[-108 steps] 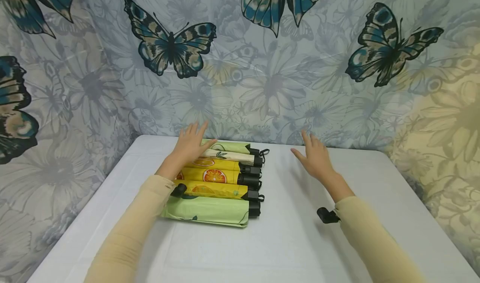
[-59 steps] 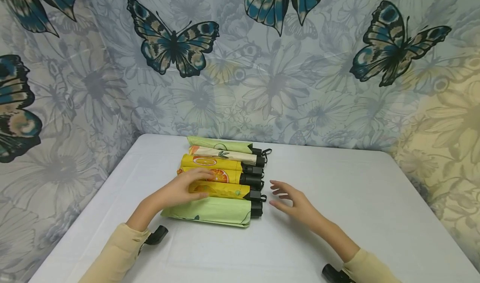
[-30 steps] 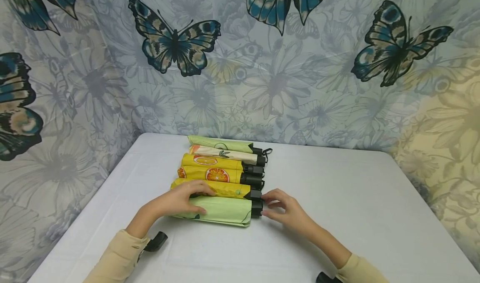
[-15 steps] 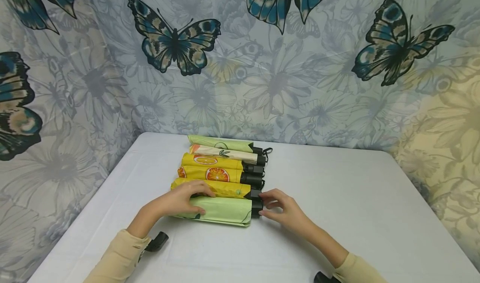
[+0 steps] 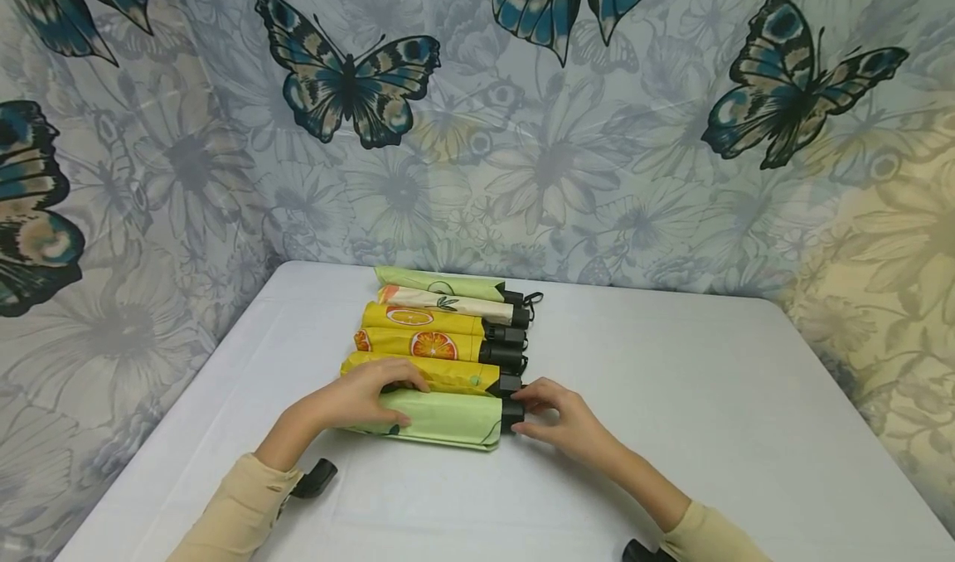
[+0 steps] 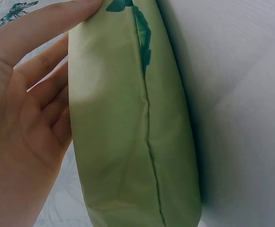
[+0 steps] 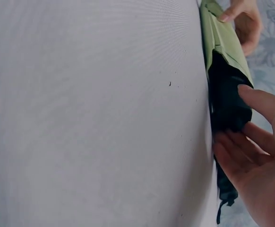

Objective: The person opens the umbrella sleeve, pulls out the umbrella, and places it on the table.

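A folded light green umbrella (image 5: 455,421) lies nearest me at the front of a row of several folded umbrellas. My left hand (image 5: 351,398) grips its left part, thumb on the near side and fingers over the far side. In the left wrist view the green cover (image 6: 118,123) shows a dark green leaf print, and the fingers go out of sight behind it. At the other end, my right hand (image 5: 570,423) holds the black handle (image 7: 229,97) between thumb and fingers. Directly behind lies a yellow umbrella (image 5: 455,374), partly covered by my left hand.
Farther back lie two yellow umbrellas with orange slices (image 5: 433,346), a cream umbrella (image 5: 477,307) and another green umbrella (image 5: 440,283), handles all to the right. They rest on a white-covered table (image 5: 656,363). A butterfly-print cloth (image 5: 537,172) hangs behind it.
Both hands came down from the back of the table to the nearest green umbrella, the left on its cover, the right at its handle. Over the last second they barely moved. The umbrellas stayed in place.
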{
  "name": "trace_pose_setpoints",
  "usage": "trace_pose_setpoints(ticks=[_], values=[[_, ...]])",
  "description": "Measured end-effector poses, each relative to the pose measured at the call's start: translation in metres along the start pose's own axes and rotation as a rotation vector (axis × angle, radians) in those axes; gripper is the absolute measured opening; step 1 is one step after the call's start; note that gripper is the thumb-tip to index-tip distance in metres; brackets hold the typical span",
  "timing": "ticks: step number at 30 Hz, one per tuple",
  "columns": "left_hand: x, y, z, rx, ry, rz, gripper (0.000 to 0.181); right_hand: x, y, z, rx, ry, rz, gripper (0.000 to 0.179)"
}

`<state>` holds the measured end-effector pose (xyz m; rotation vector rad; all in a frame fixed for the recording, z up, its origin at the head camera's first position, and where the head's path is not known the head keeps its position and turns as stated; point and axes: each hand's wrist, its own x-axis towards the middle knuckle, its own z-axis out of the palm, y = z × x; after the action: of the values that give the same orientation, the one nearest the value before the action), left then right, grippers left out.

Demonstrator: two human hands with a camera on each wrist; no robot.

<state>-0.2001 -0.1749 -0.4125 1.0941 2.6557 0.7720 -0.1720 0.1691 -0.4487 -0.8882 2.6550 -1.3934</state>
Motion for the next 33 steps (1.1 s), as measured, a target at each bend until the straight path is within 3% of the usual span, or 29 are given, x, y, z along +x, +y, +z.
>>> trace_pose_setpoints(ticks=[13, 23, 33], values=[[0.001, 0.0, 0.001, 0.03, -0.031, 0.017, 0.053, 0.002, 0.0, 0.007, 0.003, 0.017, 0.033, 0.038], [0.001, -0.003, 0.003, 0.028, -0.02, 0.034, 0.052, 0.004, -0.002, 0.013, -0.052, 0.022, 0.064, 0.034], [0.001, -0.004, 0.003, 0.003, -0.024, 0.036, 0.05, 0.002, -0.001, 0.011, -0.003, -0.013, 0.111, 0.032]])
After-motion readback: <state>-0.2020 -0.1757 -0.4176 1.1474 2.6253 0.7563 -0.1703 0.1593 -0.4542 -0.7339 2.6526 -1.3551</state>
